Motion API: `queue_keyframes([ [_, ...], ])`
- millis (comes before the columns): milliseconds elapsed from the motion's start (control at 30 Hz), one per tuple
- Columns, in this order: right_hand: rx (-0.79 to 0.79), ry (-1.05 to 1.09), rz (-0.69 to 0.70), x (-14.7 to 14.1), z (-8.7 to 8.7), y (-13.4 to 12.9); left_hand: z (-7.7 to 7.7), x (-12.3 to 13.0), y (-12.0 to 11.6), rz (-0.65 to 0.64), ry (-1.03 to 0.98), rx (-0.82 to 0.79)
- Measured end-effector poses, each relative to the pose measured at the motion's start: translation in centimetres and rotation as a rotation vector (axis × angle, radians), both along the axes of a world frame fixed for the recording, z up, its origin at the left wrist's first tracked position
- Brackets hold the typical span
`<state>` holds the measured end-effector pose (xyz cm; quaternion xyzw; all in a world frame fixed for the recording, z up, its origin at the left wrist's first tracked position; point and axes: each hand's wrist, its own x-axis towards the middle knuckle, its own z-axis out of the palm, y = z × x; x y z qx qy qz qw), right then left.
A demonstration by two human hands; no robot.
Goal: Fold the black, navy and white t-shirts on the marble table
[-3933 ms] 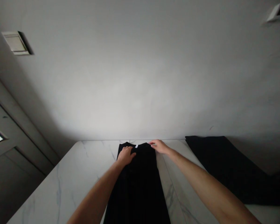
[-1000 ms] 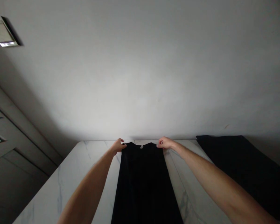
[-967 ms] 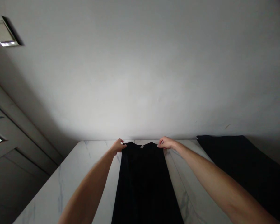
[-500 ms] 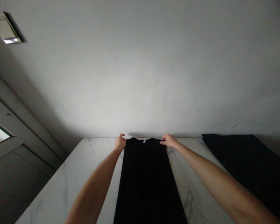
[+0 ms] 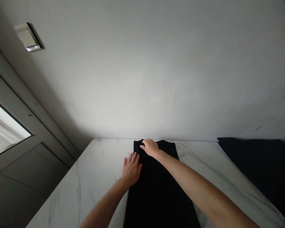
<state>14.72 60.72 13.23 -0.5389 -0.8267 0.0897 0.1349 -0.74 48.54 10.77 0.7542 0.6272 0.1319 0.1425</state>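
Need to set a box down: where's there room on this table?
Free marble lies left of the black garment, past the left hand, and between it and the dark cloth at right. The collar, under the right hand, is crowded.

So the right hand (image 5: 150, 148) has let go of the shoulder and now sits flat on the black shirt (image 5: 156, 193), while the left hand (image 5: 131, 170) has dropped down beside it on the tabletop (image 5: 92, 190).

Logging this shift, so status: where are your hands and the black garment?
Right hand on black garment, at its top. Left hand spread at its edge. Other black cloth off right, apart.
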Motion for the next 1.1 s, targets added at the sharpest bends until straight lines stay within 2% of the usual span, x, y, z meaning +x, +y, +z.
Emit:
queue_keyframes([
  [200,0.026,-0.012,-0.006,-4.0,-0.2,1.9,-0.4,-0.3,-0.1,0.030,-0.068,0.040],
  [367,-0.088,-0.014,-0.050,-4.9,-0.4,3.3,-0.6,-0.2,-0.4,0.051,-0.111,0.045],
  [567,-0.121,-0.022,-0.069,-4.3,-0.4,4.2,-1.2,-0.1,-0.5,0.063,0.158,0.090],
  [700,-0.138,-0.037,-0.024,-3.7,0.2,4.2,-1.1,-0.2,-0.5,0.053,0.239,0.099],
  [833,-0.222,-0.083,0.057,-1.6,0.9,4.6,-0.1,-0.4,1.2,0.060,0.245,0.143],
  [933,-0.317,-0.131,0.104,0.2,1.3,4.9,0.5,-0.4,3.6,-0.020,0.224,0.149],
  [1100,-0.364,-0.134,0.106,1.6,1.3,4.9,0.0,-0.5,6.2,-0.091,0.206,0.044],
])
